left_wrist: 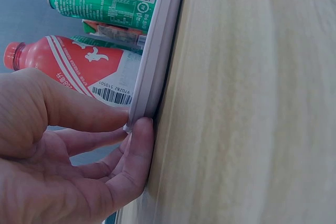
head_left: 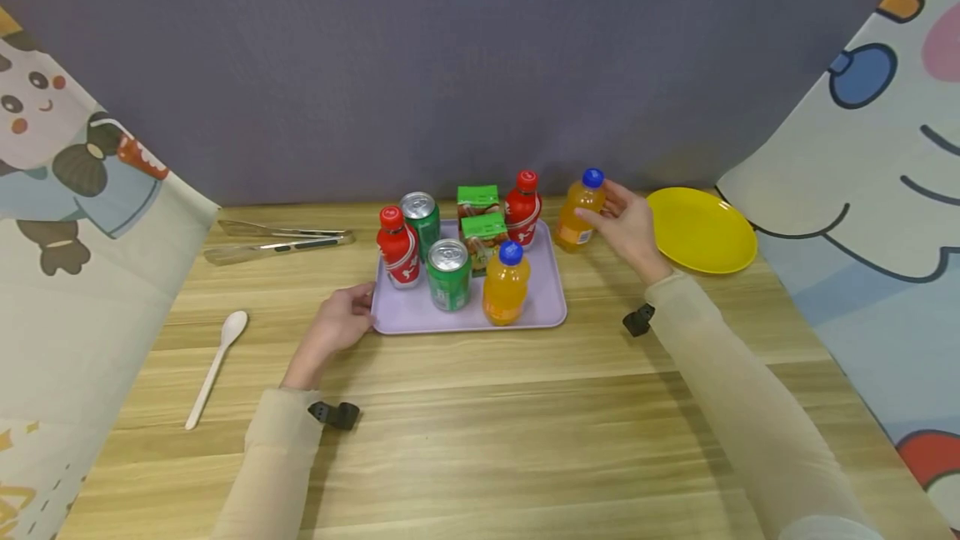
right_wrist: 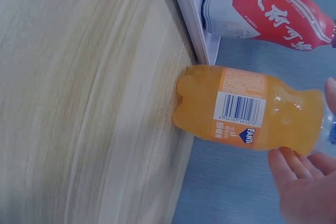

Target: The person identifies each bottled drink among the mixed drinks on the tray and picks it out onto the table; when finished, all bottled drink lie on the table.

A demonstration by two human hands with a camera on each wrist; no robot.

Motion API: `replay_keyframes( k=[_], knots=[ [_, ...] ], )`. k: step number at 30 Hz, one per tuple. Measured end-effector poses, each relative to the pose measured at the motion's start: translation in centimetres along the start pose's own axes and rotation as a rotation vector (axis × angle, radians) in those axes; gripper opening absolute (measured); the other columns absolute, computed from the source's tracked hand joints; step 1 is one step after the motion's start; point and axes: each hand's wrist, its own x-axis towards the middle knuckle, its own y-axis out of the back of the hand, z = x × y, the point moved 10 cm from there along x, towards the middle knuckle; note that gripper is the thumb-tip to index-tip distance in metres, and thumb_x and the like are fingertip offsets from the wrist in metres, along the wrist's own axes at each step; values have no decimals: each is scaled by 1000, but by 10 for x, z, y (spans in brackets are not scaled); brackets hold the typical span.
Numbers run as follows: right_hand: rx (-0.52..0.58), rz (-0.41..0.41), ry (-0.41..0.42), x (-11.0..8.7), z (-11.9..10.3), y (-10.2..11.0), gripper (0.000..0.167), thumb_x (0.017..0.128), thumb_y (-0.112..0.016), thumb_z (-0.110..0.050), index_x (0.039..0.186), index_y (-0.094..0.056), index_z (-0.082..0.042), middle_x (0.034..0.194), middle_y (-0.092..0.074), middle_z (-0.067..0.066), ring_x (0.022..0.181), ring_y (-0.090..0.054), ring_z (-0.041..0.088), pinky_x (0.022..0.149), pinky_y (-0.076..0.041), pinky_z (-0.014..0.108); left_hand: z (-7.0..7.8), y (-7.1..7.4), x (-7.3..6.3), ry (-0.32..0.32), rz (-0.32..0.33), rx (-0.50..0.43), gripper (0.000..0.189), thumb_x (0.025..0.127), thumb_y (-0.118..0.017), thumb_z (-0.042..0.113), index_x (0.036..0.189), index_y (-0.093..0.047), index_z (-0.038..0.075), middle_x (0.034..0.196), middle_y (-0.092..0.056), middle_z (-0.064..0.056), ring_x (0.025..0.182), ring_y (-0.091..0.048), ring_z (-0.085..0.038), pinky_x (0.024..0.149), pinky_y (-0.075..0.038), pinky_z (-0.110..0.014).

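At the right back of the table, my right hand [head_left: 628, 227] grips an orange soda bottle [head_left: 579, 211] with a blue cap around its upper part. The bottle is upright, just beyond the right edge of a lilac tray [head_left: 396, 317]. My left hand [head_left: 343, 322] pinches the tray's left front corner, thumb at the rim [left_wrist: 149, 61] and fingertips against its outer side. Standing on the tray are two red bottles [head_left: 399, 252], two green cans [head_left: 448, 282], two green-topped drink cartons [head_left: 483, 247] and another orange soda bottle [head_left: 505, 288].
Metal tongs [head_left: 281, 244] lie at the back left, and a pale spoon [head_left: 213, 373] lies nearer on the left. A yellow plate [head_left: 701, 230] sits right of my right hand. A grey partition [head_left: 465, 65] closes off the back, with printed cloths [head_left: 862, 182] at both sides.
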Motion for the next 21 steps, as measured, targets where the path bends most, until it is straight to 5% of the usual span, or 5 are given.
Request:
replay_keyframes(
  k=[5,12,21],
  knots=[
    [-5,-12,-24,-5,1,3,71,79,-78,-26,138,-48,1,134,-52,16,117,-54,27,95,-46,36,1,0,1,-6,-1,3,62,80,-57,-8,140,-39,-9,119,-57,-27,101,-58,-32,77,-54,-35],
    [54,-57,-8,-21,-22,7,63,82,-74,-10,135,-46,9,135,-48,25,120,-50,36,95,-44,41,0,-1,1,-10,-10,5,62,81,-56,-8,140,-38,-9,119,-56,-27,101,-57,-33,77,-54,-36],
    [36,-19,51,-26,-12,15,61,79,-78,-17,131,-53,5,129,-55,19,113,-56,34,88,-49,30,0,1,1,-7,-3,8,62,80,-56,-7,140,-39,-8,119,-56,-27,101,-58,-32,78,-54,-36]
  ],
)
